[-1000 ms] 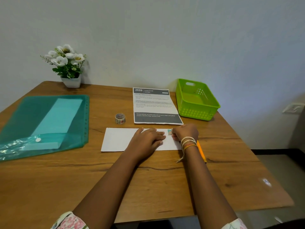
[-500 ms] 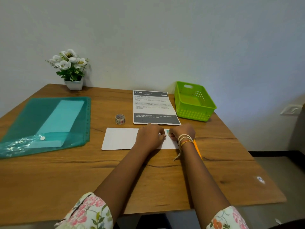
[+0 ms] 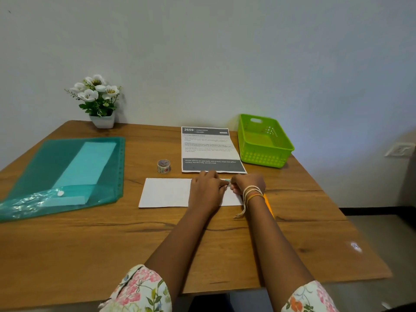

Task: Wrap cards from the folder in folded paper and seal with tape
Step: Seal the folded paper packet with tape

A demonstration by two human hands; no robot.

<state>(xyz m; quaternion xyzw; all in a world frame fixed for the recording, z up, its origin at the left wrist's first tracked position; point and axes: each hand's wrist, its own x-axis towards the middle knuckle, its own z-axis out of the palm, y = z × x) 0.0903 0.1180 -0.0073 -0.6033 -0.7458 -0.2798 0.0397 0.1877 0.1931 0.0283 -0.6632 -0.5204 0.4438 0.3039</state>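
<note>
Pressing down on the right half of the folded white paper (image 3: 166,192), the left hand (image 3: 206,191) lies flat with fingers together, while the right hand (image 3: 246,184) is curled, its fingertips (image 3: 231,188) pinched on a small strip of patterned tape (image 3: 227,181) at the paper's far edge, just beside the left hand. Paper sits mid-table (image 3: 90,244), tape roll (image 3: 163,165) just behind it, printed sheet (image 3: 209,149) and green basket (image 3: 264,140) farther back, teal folder (image 3: 45,167) well apart on the left holding a pale card (image 3: 87,163); cards inside the paper can't be seen.
</note>
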